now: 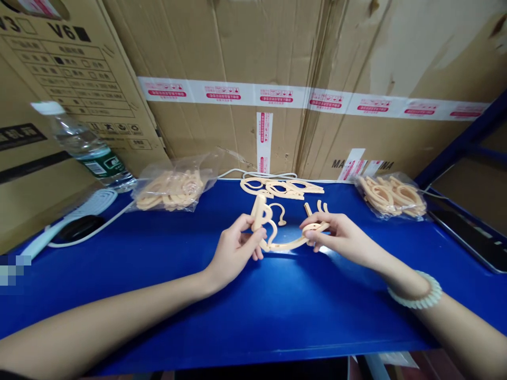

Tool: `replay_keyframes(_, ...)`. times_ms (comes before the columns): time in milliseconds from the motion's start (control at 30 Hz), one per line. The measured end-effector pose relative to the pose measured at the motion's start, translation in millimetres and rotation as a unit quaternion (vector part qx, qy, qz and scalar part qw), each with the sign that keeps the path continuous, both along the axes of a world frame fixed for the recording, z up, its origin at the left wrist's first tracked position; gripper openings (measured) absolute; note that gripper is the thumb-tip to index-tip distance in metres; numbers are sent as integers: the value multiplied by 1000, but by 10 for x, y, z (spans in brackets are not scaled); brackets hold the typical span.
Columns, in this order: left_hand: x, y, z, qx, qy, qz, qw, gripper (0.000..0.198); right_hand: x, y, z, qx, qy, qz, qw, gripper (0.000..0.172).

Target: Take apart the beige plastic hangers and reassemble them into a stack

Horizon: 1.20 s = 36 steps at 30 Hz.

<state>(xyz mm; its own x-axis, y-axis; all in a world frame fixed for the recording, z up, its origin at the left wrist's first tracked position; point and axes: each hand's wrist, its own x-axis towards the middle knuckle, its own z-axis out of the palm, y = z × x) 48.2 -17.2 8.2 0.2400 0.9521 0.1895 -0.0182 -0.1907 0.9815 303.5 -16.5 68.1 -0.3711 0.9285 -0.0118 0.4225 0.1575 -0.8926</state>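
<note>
My left hand (240,245) is closed on the left arm of a beige plastic folding hanger (291,246), gripping it between thumb and fingers. My right hand (336,235) pinches the other end, where a rounded joint shows between the fingertips. The hanger spans both hands just above the blue table; the fingers hide parts of its ends. Behind it lies a loose beige hook (282,211). A few small beige strips (321,206) lie beyond my right hand. Farther back, several beige hanger arms (279,188) with oval openings rest in a row.
Clear bags of beige parts lie at left (174,187) and right (390,195). At the left are a water bottle (93,150), a pale hairbrush (75,214) and a black oval object (82,228). A phone (471,237) lies right. Cardboard (237,47) walls the back of the blue table (261,316).
</note>
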Motion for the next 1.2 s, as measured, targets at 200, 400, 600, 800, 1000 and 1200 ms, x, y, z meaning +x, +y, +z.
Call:
replay_keyframes(200, 1, 35, -19, 48, -59, 57, 996, 26, 55, 50, 18, 39, -54, -23, 998, 39)
replay_keyframes(400, -39, 12, 5, 56, 12, 81, 995, 34, 28, 67, -36, 55, 93, -103, 989, 38)
replay_keyframes(600, -78, 18, 80, 54, 51, -62, 995, 44, -56, 80, -172, -57, 184, -41, 980, 38)
replay_keyframes(800, -67, 69, 107, -16, -5, -236, 972, 43, -144, 45, -300, -11, 196, -25, 980, 30)
replay_keyframes(1000, -40, 97, 106, -82, 40, -249, 964, 35, -166, 2, -303, 188, 106, 46, 975, 17)
replay_keyframes(1200, -12, 56, 65, -19, 138, -250, 958, 27, -173, -39, -256, 259, 43, 104, 959, 16)
